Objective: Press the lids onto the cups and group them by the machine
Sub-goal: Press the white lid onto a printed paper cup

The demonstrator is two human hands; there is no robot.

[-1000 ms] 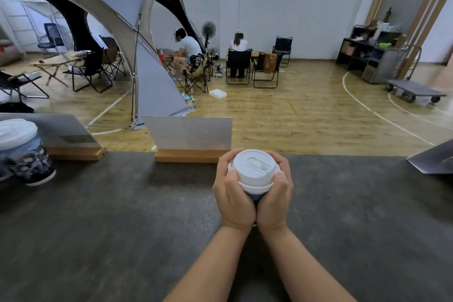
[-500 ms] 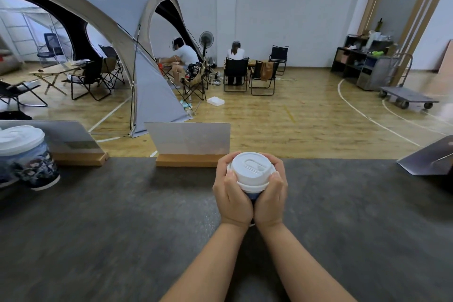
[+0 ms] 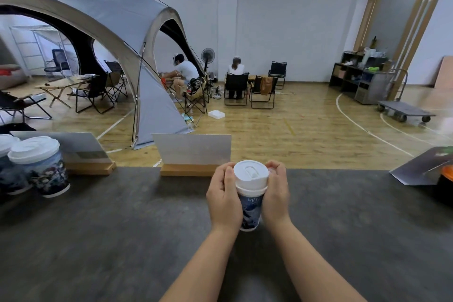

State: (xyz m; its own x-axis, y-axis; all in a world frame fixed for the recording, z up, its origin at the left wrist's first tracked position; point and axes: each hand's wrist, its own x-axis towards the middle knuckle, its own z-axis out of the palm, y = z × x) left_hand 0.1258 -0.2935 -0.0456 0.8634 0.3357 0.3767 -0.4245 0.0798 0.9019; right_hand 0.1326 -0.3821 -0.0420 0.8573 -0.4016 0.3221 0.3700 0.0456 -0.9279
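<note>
Left hand (image 3: pixel 224 200) and right hand (image 3: pixel 277 193) clasp the cup (image 3: pixel 250 211), thumbs seemingly on its lid (image 3: pixel 250 174).

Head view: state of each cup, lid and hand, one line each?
Held cup: upright on the counter, clasped from both sides.
White lid: on the held cup; seating not verifiable.
Left hand: wrapped around the cup and lid edge.
Right hand: same, opposite side.
Two cups at far left: lidded, upright, side by side.

place: indoor sports hall — court lines (image 3: pixel 355 125) on wood floor | set-up: dome tent (image 3: pixel 110 32), folding camp chairs (image 3: pixel 236 88)
</note>
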